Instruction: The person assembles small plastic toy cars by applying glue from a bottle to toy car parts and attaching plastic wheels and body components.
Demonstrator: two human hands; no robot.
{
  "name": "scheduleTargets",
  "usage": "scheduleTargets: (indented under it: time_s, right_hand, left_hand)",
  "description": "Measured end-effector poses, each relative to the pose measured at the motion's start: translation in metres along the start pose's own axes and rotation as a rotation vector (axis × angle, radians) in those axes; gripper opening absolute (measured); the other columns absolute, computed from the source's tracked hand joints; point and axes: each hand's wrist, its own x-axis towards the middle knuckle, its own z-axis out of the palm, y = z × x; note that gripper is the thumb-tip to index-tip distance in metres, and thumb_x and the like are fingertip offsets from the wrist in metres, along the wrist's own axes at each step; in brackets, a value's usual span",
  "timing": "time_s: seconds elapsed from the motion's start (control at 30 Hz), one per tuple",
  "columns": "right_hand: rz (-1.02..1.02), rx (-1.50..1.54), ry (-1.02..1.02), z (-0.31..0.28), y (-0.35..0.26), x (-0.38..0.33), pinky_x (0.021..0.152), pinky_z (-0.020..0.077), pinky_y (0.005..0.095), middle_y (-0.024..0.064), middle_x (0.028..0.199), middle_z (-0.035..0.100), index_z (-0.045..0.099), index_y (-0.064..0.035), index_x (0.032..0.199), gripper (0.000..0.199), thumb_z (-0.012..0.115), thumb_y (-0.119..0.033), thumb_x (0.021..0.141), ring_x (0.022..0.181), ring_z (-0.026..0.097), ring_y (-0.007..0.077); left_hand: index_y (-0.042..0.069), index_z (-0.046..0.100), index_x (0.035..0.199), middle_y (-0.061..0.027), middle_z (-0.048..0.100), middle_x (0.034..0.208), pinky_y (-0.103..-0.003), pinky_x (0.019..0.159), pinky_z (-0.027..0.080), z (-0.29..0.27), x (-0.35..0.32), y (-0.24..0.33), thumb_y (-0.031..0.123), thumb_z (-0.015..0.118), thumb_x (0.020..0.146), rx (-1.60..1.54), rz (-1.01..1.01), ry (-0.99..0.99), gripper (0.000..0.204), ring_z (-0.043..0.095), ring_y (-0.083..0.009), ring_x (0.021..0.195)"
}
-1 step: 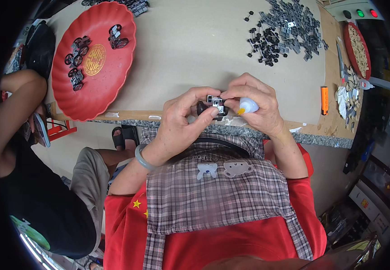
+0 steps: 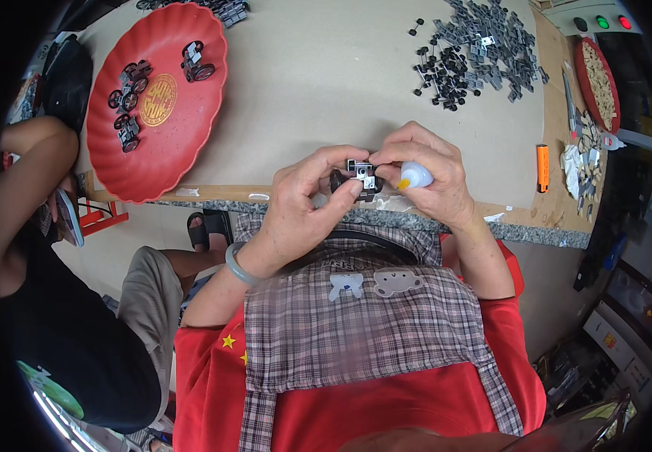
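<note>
Left hand [image 2: 303, 190] pinching small wheeled model [image 2: 361, 173], thumb [image 2: 347, 195] nearside; right hand [image 2: 435, 173] close beside, curled around pale bottle [image 2: 417, 175].

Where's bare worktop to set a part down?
Widest: the tan sheet between the red tray and grey parts pile, beyond the left hand. Smaller: between the right hand and orange item. Crowded: that pile, the black pieces beside it, and scraps at right.

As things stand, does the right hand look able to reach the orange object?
Probably yes: nothing visible stands between the right hand and the orange object, though the hand's grip on the yellow-tipped bottle may interfere.
</note>
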Motion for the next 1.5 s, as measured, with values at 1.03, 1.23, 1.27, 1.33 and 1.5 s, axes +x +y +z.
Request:
scheduleTargets:
  time_s: [1.03, 1.23, 1.27, 1.33, 1.5]
  right_hand:
    - [-0.199, -0.36, -0.047, 0.012, -0.007, -0.001, 0.052, 0.0509, 0.0318, 0.0063, 0.083, 0.053, 0.053, -0.0049, 0.085, 0.035, 0.079, -0.01, 0.062, 0.064, 0.062, 0.0194]
    - [-0.142, -0.386, -0.032, 0.016, -0.014, -0.003, 0.052, 0.0514, 0.0313, 0.0064, 0.083, 0.053, 0.054, -0.0045, 0.086, 0.033, 0.08, -0.01, 0.065, 0.065, 0.062, 0.0193]
    - [-0.129, -0.386, -0.003, 0.017, -0.016, -0.003, 0.052, 0.0513, 0.0312, 0.0065, 0.082, 0.053, 0.054, -0.0044, 0.085, 0.032, 0.08, -0.011, 0.065, 0.065, 0.062, 0.0194]
    - [-0.095, -0.351, 0.014, 0.017, -0.015, -0.004, 0.053, 0.0515, 0.0318, 0.0066, 0.08, 0.054, 0.055, -0.0043, 0.085, 0.031, 0.079, -0.01, 0.066, 0.065, 0.063, 0.0211]
    - [0.048, -0.211, 0.035, 0.014, -0.015, -0.003, 0.058, 0.0522, 0.0303, 0.007, 0.078, 0.061, 0.058, -0.0037, 0.086, 0.025, 0.078, -0.009, 0.071, 0.069, 0.065, 0.021]
  left_hand:
    - [0.01, 0.054, 0.128, -0.0079, 0.068, 0.085, -0.027, 0.05, 0.044, 0.005, -0.001, 0.002, -0.002, 0.07, 0.077, 0.118, -0.011, 0.027, 0.055, 0.056, -0.0127, 0.054]
    - [0.008, 0.055, 0.127, -0.0137, 0.066, 0.088, -0.032, 0.064, 0.054, 0.006, 0.0, 0.007, -0.004, 0.067, 0.074, 0.275, 0.111, 0.047, 0.055, 0.068, -0.0234, 0.074]
    - [0.006, 0.056, 0.126, -0.0139, 0.066, 0.089, -0.033, 0.065, 0.054, 0.006, 0.001, 0.007, -0.004, 0.066, 0.074, 0.322, 0.175, 0.06, 0.054, 0.068, -0.025, 0.074]
    - [0.005, 0.056, 0.125, -0.0141, 0.067, 0.09, -0.034, 0.066, 0.055, 0.006, 0.003, 0.007, -0.004, 0.065, 0.074, 0.37, 0.241, 0.072, 0.053, 0.068, -0.0266, 0.075]
    - [0.002, 0.064, 0.11, -0.0127, 0.068, 0.092, -0.029, 0.061, 0.053, 0.007, 0.001, 0.004, -0.001, 0.066, 0.08, 0.271, 0.187, 0.118, 0.031, 0.067, -0.0195, 0.072]
